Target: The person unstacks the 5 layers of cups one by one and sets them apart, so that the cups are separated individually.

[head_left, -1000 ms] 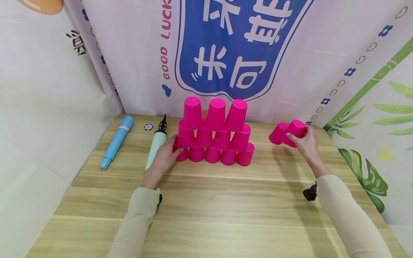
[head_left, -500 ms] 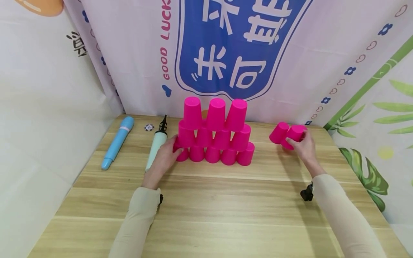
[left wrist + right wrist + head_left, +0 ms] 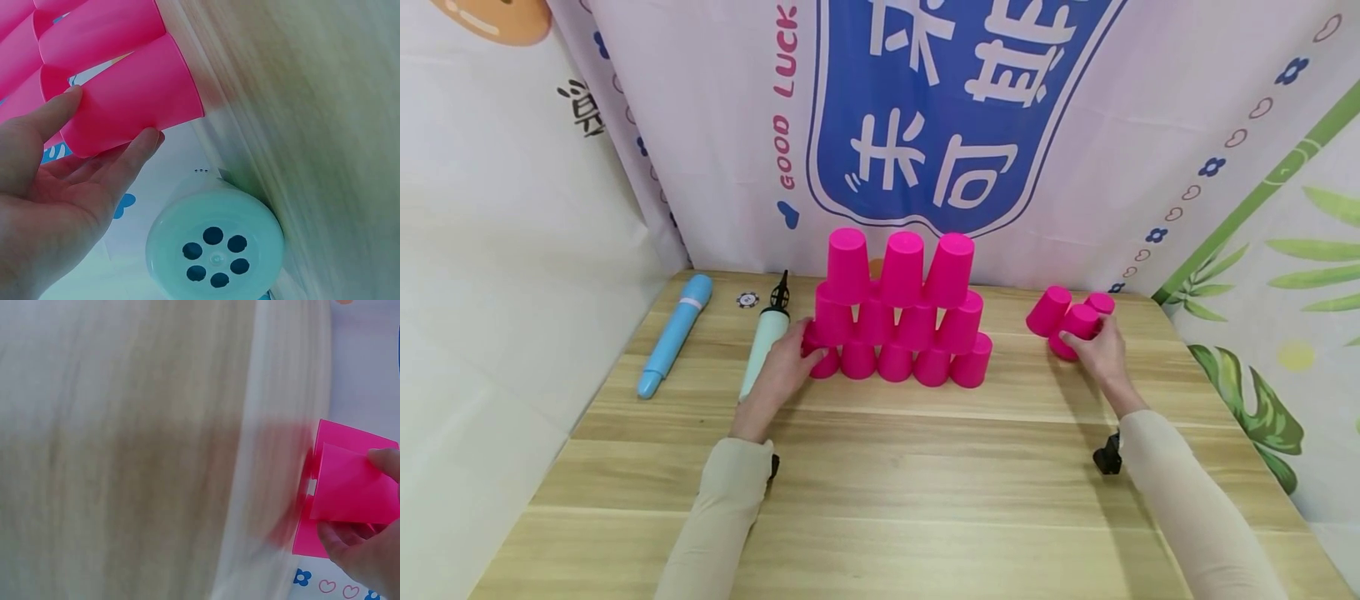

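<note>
Pink cups stand upside down in three stacked rows on the table, three of them in the top row (image 3: 902, 268). My left hand (image 3: 781, 364) holds the leftmost bottom cup (image 3: 140, 94) between thumb and fingers, as the left wrist view shows. Over at the right, my right hand (image 3: 1103, 352) grips another upside-down pink cup (image 3: 1080, 321), thumb on one side and fingers on the other. Two more pink cups stand just behind it, a left one (image 3: 1049, 311) and a right one (image 3: 1100, 303) partly hidden. Whether the gripped cup touches the table is unclear.
A pale green hand pump (image 3: 766, 346) with a black nozzle lies close beside my left hand. Farther left are a blue tube-shaped thing (image 3: 675, 335) and a small round chip (image 3: 747, 300). A printed curtain (image 3: 737, 167) hangs behind the wooden table (image 3: 880, 500).
My right hand has moved down and slightly toward me with its cup. The cup behind it at the right has come into sight. My left hand and the stacked rows stay put.
</note>
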Demonstrator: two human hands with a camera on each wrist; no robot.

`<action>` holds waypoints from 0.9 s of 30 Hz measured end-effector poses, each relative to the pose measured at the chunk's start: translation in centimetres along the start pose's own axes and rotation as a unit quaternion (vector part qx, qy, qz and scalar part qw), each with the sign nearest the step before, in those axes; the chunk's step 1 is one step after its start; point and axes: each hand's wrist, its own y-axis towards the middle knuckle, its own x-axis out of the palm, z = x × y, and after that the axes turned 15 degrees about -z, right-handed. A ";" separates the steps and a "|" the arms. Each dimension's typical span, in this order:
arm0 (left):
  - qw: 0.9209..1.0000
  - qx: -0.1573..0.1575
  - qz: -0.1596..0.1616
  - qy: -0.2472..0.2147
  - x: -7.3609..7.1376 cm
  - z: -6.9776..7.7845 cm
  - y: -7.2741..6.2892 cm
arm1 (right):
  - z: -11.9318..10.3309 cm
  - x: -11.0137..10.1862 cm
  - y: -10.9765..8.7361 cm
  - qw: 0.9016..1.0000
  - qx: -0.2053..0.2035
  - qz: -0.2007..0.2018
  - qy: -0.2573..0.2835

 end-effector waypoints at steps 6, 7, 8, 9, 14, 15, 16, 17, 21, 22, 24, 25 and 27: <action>1.000 0.006 0.001 0.000 0.0 -0.1 0.0 | 0.4 0.4 -0.2 1.000 0.014 0.001 -0.010; 1.000 0.007 0.002 -0.001 0.0 -0.1 0.0 | 0.4 0.4 -0.2 1.000 0.016 0.002 -0.012; 1.000 0.007 0.002 -0.003 0.0 -0.1 0.0 | 0.5 0.4 -0.2 1.000 0.017 0.003 -0.013; 1.000 0.007 0.002 -0.004 0.0 -0.2 0.0 | 0.5 0.4 -0.2 1.000 0.018 0.004 -0.012; 1.000 0.008 0.004 -0.008 0.0 -0.2 0.0 | 0.5 0.5 -0.4 1.000 0.013 -0.002 -0.004; 1.000 0.008 0.005 -0.008 0.0 -0.2 0.0 | 0.5 0.5 -0.5 1.000 0.010 -0.004 -0.001; 1.000 0.008 0.005 -0.007 0.0 -0.2 -0.1 | 0.4 0.5 -0.6 1.000 0.007 -0.007 0.002; 1.000 0.007 0.005 -0.007 0.0 -0.2 -0.1 | 0.4 0.5 -0.7 1.000 0.004 -0.009 0.006; 1.000 0.005 0.004 -0.004 0.0 -0.2 -0.1 | -0.1 0.4 -1.5 1.000 -0.014 0.004 0.023; 1.000 0.006 0.003 -0.003 0.0 -0.2 -0.1 | -0.4 0.3 -1.8 0.999 -0.022 0.014 0.021; 1.000 0.008 0.004 -0.003 -0.1 -0.2 0.0 | -1.4 0.0 -2.3 0.998 -0.042 0.039 0.012; 1.000 0.009 0.003 -0.003 0.0 -0.2 0.0 | -2.1 -0.2 -2.5 0.997 -0.053 0.050 0.004; 1.000 0.009 0.003 -0.004 0.0 -0.2 0.1 | -4.0 -0.5 -2.9 0.994 -0.080 0.073 -0.012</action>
